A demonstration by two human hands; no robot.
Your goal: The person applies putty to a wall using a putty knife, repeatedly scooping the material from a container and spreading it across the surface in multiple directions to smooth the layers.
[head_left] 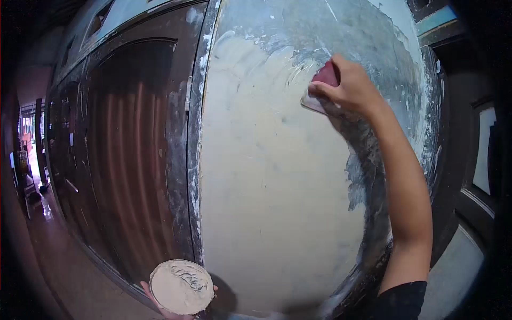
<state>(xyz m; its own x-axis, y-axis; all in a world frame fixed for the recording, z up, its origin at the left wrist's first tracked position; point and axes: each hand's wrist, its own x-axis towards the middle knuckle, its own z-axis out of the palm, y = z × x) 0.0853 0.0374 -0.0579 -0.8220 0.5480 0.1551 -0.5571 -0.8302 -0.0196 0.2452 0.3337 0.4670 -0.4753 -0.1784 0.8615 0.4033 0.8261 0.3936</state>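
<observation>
My right hand (349, 85) is raised high against a grey wall panel (373, 42) and grips a red-handled scraper (322, 88), its blade flat on the surface at the upper edge of a broad patch of wet cream putty (266, 176). My left hand (160, 301) is low at the bottom of the view, mostly hidden under a round container of cream putty (181, 285) that it holds from below, only fingertips showing at its rim.
A dark brown wooden door (128, 154) with paint-smeared frame (194, 138) stands left of the panel. A corridor with a shiny floor (37, 202) recedes at far left. Dark framed panels (480, 160) lie at the right.
</observation>
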